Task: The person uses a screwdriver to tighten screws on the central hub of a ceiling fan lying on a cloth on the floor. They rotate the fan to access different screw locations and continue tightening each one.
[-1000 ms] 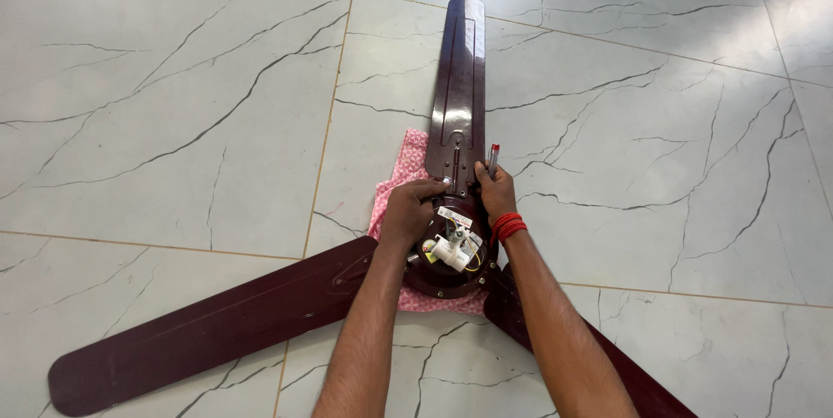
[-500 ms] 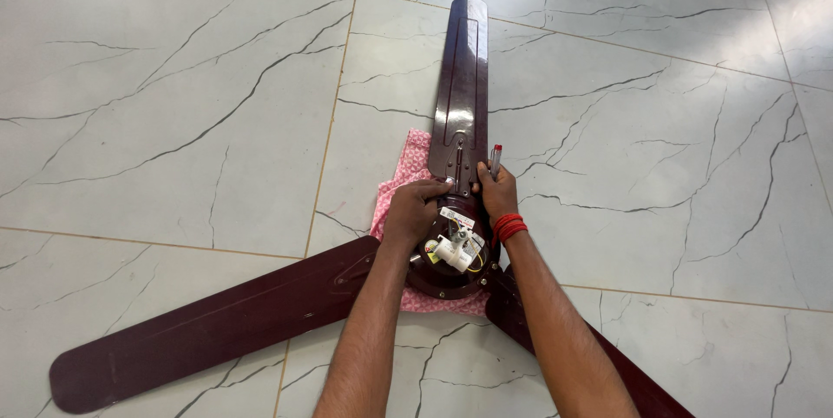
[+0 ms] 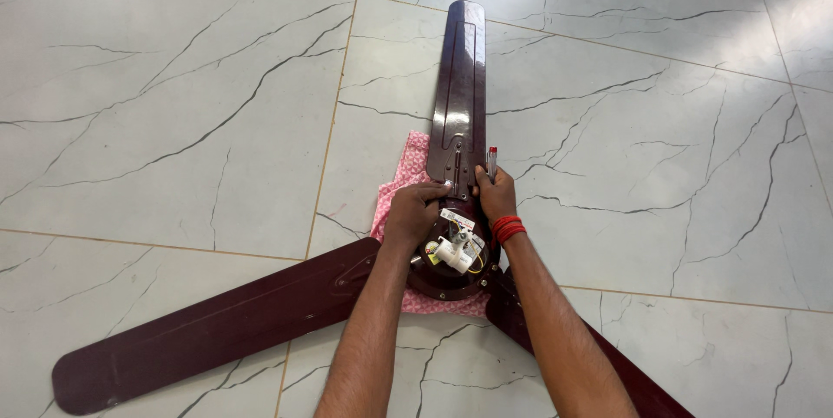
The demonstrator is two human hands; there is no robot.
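A dark maroon ceiling fan [image 3: 455,123] lies on the pale marble-tiled floor [image 3: 173,105], its motor hub [image 3: 447,266] resting on a pink cloth [image 3: 403,179]. One blade runs far from the hub, another to the near left, a third to the near right. The left hand [image 3: 415,214] is curled over the hub's left edge at the root of the far blade. The right hand [image 3: 496,195] presses on the right side of that root, fingers closed around a screwdriver [image 3: 492,160] with a red and white handle. Red thread [image 3: 508,229] circles the right wrist. White parts and yellow wires [image 3: 457,249] sit on the hub between the wrists.
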